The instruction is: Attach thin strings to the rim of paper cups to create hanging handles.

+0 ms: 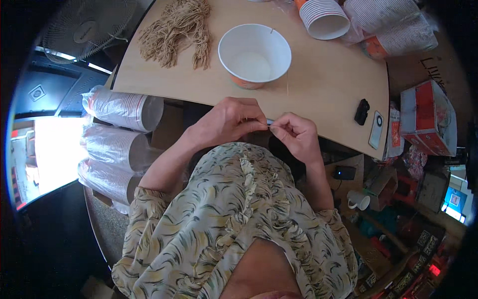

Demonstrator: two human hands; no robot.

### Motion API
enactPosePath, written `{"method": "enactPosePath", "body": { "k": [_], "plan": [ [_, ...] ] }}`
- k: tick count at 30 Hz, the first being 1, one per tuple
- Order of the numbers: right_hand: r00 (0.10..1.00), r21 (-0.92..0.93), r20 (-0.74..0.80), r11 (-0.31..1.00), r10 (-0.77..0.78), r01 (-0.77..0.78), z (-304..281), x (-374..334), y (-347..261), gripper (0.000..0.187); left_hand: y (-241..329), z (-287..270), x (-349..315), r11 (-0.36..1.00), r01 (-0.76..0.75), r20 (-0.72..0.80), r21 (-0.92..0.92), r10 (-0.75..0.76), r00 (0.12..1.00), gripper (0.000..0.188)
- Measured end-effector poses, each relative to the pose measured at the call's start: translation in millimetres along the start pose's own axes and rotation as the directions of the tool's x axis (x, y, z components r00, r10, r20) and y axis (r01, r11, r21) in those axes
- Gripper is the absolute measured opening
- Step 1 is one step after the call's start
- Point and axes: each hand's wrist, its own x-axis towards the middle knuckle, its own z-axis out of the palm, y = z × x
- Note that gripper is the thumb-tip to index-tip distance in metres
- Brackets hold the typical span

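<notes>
- A patterned blouse (234, 224) in pale yellow and grey is seen closest to the camera, filling the lower middle of the view, with both forearms rising from it toward the table edge
- The left hand (226, 122) is held curled at the near edge of the table, its fingertips pinched together against those of the other hand
- The right hand (296, 135) is likewise curled, thumb and forefinger pressed shut just beside the left fingertips
- A thin string (287, 84) is seen running from the pinched fingertips up across the table toward the bowl; what exactly is gripped between the fingers is too small to be told
- A white paper bowl (254, 55) with an orange outside is stood upright on the wooden table (328, 84), just beyond the hands and apart from them
- A bundle of tan strings (177, 30) is laid at the far left of the table, well apart from the hands
- Stacks of paper cups (323, 17) in clear wrap are laid on their sides at the far right of the table
- More wrapped cup stacks (119, 107) are placed below the table's left edge, near the left forearm
- A small black object (362, 111) is set near the right edge of the table, beside a flat white card-like item
</notes>
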Motion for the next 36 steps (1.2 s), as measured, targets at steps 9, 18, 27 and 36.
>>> {"method": "enactPosePath", "body": {
  "k": [9, 18, 27, 36],
  "plan": [
    [0.686, -0.435, -0.598, 0.887, -0.415, 0.157, -83, 77, -78, 0.014, -53, -71, 14, 0.656, -0.015, -0.247, 0.755, 0.305, 0.920, 0.035],
    [0.650, -0.366, -0.167, 0.659, -0.741, 0.657, -12, 72, -130, 0.005, -50, -83, 18, 0.829, -0.034, -0.297, 0.558, 0.238, 0.925, 0.018],
    [0.672, -0.713, -0.193, 0.573, -0.715, 0.404, 41, 82, -48, 0.008, -34, -70, 16, 0.964, 0.071, -0.399, 0.256, 0.039, 0.916, 0.020],
    [0.685, -0.684, -0.273, 0.637, -0.675, 0.355, 42, 92, -33, 0.008, -29, -62, 16, 0.984, 0.078, -0.375, 0.157, -0.014, 0.927, 0.020]
  ]
}}
